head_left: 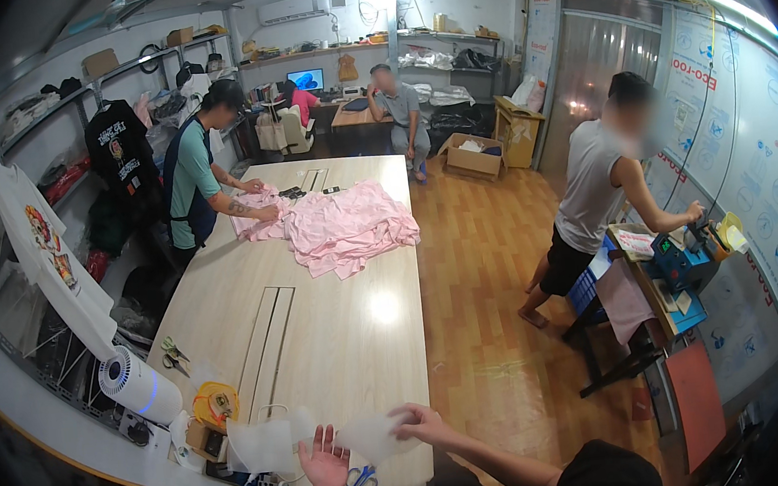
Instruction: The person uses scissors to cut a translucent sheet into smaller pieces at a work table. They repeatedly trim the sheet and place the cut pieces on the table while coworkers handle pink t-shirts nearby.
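My left hand (324,465) is palm up at the table's near end, its fingers apart and nothing gripped in it. My right hand (422,425) pinches the right edge of a translucent whitish sheet (368,438), which spans the gap between my hands. A second pale, see-through sheet (261,448) lies just left of my left hand. Below the held sheet, a pair of scissors (362,480) with blue handles rests on the table near my left wrist.
The long wooden table (342,341) bears pink garments (350,223), handled by a person (200,181) on the left. Green-handled scissors (173,353), a white cylindrical device (140,384) and yellow tape (215,403) line its left side. Another person (594,186) works a press (685,257) at right.
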The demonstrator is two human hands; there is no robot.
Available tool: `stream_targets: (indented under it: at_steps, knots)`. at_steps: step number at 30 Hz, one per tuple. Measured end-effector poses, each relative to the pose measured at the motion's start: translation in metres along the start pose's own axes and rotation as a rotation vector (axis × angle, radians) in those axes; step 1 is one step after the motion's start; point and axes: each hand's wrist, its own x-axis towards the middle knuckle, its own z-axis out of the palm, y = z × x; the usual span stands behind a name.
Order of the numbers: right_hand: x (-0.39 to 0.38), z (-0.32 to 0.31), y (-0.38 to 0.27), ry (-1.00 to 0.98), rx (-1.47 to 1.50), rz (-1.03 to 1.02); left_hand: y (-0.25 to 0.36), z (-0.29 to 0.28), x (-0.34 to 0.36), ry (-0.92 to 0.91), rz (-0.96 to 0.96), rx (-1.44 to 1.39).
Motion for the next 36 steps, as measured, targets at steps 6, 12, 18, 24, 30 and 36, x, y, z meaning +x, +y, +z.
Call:
stream_targets:
  at_steps: [6, 12, 18, 24, 30, 36]
  knots:
    - [-0.003, 0.000, -0.004, 0.122, 0.299, 0.005, -0.022, 0.008, -0.016, 0.118, -0.116, 0.181]
    - [0.004, 0.015, 0.019, 0.065, 0.138, -0.017, -0.048, 0.017, -0.011, -0.126, -0.153, 0.315]
    - [0.006, 0.013, 0.037, 0.039, 0.037, -0.099, -0.039, 0.026, -0.004, -0.134, 0.085, 0.432]
    - [-0.004, 0.008, 0.007, 0.088, 0.191, -0.003, -0.034, 0.021, -0.003, -0.105, 0.210, 0.579]
    - [-0.003, 0.007, 0.021, 0.095, 0.181, 0.001, -0.039, 0.023, -0.005, -0.057, 0.179, 0.506]
    - [-0.015, 0.025, 0.003, 0.104, 0.092, 0.022, -0.038, 0.028, -0.008, 0.034, 0.189, 0.440]
